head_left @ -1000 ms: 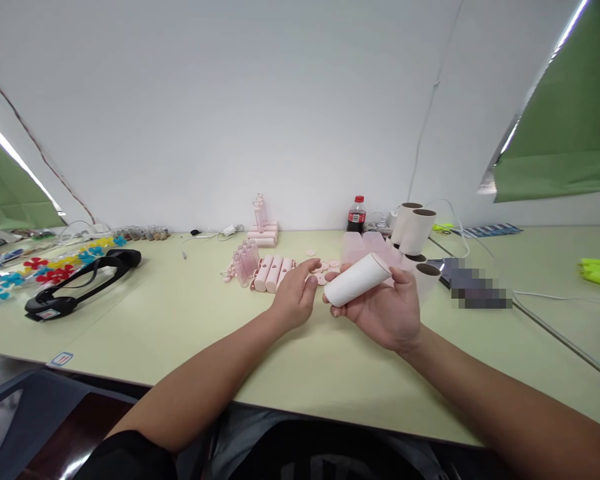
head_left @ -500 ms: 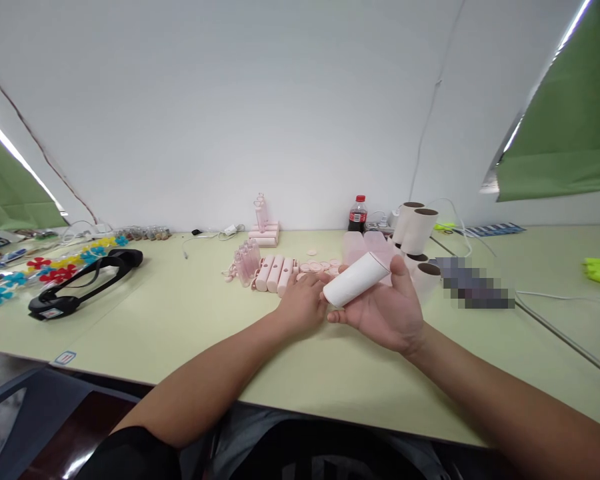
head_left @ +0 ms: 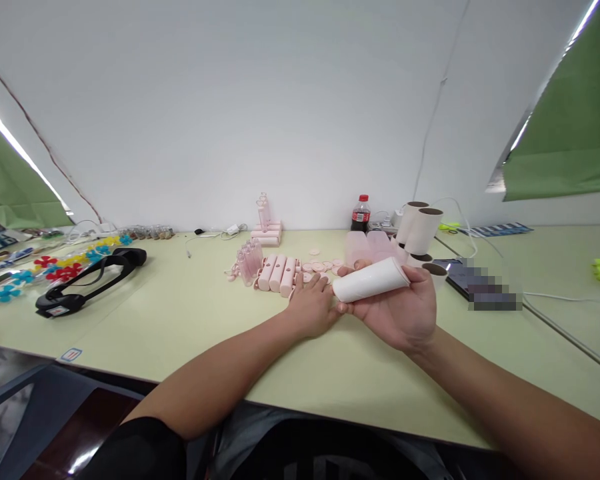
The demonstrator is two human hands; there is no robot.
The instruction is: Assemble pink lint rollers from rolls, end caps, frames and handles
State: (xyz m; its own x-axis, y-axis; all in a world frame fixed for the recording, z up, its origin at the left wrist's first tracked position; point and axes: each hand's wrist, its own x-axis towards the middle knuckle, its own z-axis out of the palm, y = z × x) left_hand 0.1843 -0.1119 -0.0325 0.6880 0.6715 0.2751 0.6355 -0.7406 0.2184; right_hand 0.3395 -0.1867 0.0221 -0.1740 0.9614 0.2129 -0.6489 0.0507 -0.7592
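Two hands of ours are sharing the counter (head_left: 360, 383): our right hand (head_left: 405, 313), palm up, is pinching the white roll (head_left: 371, 280) between thumb and fingers, tilting it, while our left hand (head_left: 314, 308) is lying palm down, fingers loosely spread, near the roll's lower end. Pink discs (head_left: 318, 267) are lying just beyond our left fingertips; whether we are touching any, we cannot tell. Ahead and left, pink cylinders (head_left: 277, 277) are sitting close. We are risking a slip if our thumb eases, or scattered discs if our left fingers sweep forward.
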